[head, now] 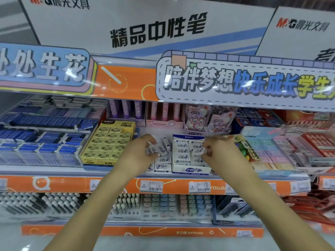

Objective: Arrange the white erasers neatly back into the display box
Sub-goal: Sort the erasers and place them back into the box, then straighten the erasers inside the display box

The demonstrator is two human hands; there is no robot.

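The white display box (188,170) is sitting under the right hand (220,151), already holding rows of erasers. The left hand (140,151) is gripping two loose white erasers (157,149); more are lying below it. The right hand's fingertips are pinching one eraser (199,150) over the box. Advice: seat it flat, label upward, flush with neighbours.

left hand (140,151) gripping erasers (157,150), display box (188,170)
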